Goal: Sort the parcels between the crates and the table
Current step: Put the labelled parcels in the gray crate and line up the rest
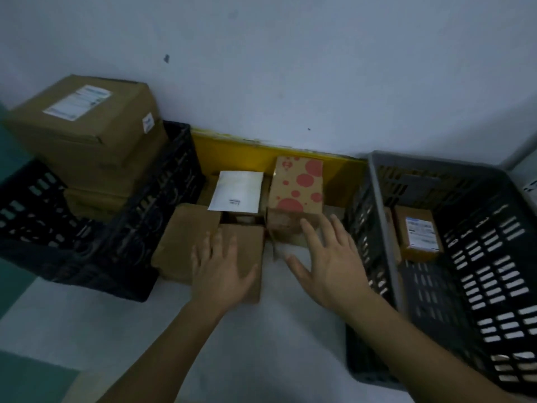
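Left hand (223,266) spread on plain parcel (203,242), right hand (328,263) spread beside spotted parcel (296,190)

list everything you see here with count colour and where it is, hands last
black crate: 1, black, left, on the table
large cardboard boxes: at least 2, brown, stacked in the black crate
plain cardboard boxes: 2, brown, table centre, between the crates
white envelope: 1, white, behind the plain boxes
spotted box: 1, brown with red dots, centre near the wall
grey crate: 1, dark grey, right
labelled parcel: 1, brown with white label, inside the grey crate
table: 1, white
left hand: flat on a plain box
right hand: open, fingertips at the spotted box
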### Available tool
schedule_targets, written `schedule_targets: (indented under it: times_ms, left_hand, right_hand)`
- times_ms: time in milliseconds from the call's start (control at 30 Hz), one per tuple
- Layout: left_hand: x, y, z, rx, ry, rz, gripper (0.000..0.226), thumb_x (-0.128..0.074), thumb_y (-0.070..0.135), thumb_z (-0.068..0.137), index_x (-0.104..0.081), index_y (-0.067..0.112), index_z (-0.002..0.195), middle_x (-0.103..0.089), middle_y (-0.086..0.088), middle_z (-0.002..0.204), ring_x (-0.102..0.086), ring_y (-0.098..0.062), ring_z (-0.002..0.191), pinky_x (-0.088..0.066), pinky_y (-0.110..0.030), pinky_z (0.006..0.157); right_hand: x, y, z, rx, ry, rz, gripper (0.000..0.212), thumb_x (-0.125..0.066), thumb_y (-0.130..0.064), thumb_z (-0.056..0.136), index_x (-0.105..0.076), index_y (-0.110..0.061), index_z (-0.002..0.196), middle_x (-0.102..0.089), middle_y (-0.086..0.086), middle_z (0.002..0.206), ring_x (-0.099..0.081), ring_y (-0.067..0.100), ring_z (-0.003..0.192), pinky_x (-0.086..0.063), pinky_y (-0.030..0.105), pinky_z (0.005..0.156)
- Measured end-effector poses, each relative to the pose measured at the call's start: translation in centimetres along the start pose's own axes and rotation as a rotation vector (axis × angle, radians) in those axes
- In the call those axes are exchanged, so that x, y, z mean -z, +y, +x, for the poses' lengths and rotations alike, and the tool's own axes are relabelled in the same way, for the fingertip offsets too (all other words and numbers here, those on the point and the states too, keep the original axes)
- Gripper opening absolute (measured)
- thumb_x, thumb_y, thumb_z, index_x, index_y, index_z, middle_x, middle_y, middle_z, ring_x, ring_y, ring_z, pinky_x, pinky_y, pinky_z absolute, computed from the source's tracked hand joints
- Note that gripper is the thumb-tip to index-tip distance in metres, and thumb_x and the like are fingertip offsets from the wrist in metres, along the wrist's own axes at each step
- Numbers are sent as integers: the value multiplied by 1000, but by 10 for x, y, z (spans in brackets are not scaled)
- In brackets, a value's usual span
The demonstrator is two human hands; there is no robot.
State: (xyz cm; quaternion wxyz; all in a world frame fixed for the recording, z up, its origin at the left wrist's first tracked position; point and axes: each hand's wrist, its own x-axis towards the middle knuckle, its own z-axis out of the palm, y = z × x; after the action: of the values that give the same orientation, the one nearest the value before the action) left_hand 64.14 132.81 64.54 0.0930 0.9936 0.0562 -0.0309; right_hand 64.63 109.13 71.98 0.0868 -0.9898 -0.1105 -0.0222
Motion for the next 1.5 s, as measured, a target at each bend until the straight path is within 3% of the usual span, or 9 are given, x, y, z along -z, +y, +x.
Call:
schedule_targets:
  times_ms: [367,600,700,967,1100,1200,1333,1400,1500]
  left_hand:
    - [-18,-96,14,-130,-305,25,92,-28,77,102,-1,25,173,13,-9,180,11,-36,165,6,-63,131]
    - [-41,-113,17,-137,-411,139,81,-25,70,107,-10,25,173,5,-12,180,2,-41,165,-1,-66,130]
    - [-48,-119,14,-146,-422,177,77,-26,69,108,-15,28,172,4,-13,180,2,-42,164,-5,-67,130]
    - [-49,-121,20,-135,-403,206,73,-25,71,107,-29,32,168,3,-10,180,3,-39,165,-2,-71,127]
    - [-49,-124,23,-146,-376,276,66,-20,64,110,-43,31,163,4,-10,181,7,-39,165,2,-71,127]
    - [-41,-125,26,-137,-398,261,65,-19,64,111,-46,32,160,5,-10,181,10,-38,165,4,-69,128]
    - [-16,-111,23,-124,-349,-16,57,-25,59,113,-48,32,158,-22,-9,177,-13,-32,164,-15,-55,131]
    - [7,-96,21,-35,-301,-429,55,-36,61,111,-48,33,156,-48,1,161,-49,-16,143,-46,-39,113]
    - [42,-72,15,88,-366,-1046,48,-58,75,95,-54,52,137,-66,26,127,-65,14,108,-53,-10,79]
  right_hand:
    - [-131,-97,6,-306,-380,183,94,-49,-67,103,-9,-18,173,-28,13,173,-30,36,156,-38,48,122]
    - [-160,-107,29,-418,-595,289,89,-48,-48,112,6,-11,172,-38,19,168,-50,35,145,-43,41,116]
    - [-161,-112,32,-459,-489,332,64,-53,-36,111,-27,-17,167,-57,16,151,-60,34,133,-50,38,106]
    - [-165,-115,41,-645,-483,575,40,-61,-25,101,-61,-9,138,-71,13,131,-69,32,115,-59,41,95]
    - [-160,-111,40,-722,-375,775,33,-64,-24,98,-62,-24,132,-72,6,119,-71,26,102,-58,32,69]
    - [-154,-116,38,-712,-337,851,35,-67,-19,95,-50,-28,124,-69,0,113,-71,23,97,-65,42,78]
    - [-138,-127,29,-635,-209,959,50,-71,-22,98,-49,-25,142,-65,-6,115,-70,17,98,-62,30,70]
    - [-124,-131,21,-588,-111,991,52,-73,-23,98,-51,-27,145,-67,-14,113,-70,8,96,-59,20,67]
    - [-102,-145,9,-455,38,992,51,-78,-30,96,-55,-42,140,-65,-23,114,-68,-1,100,-61,17,72]
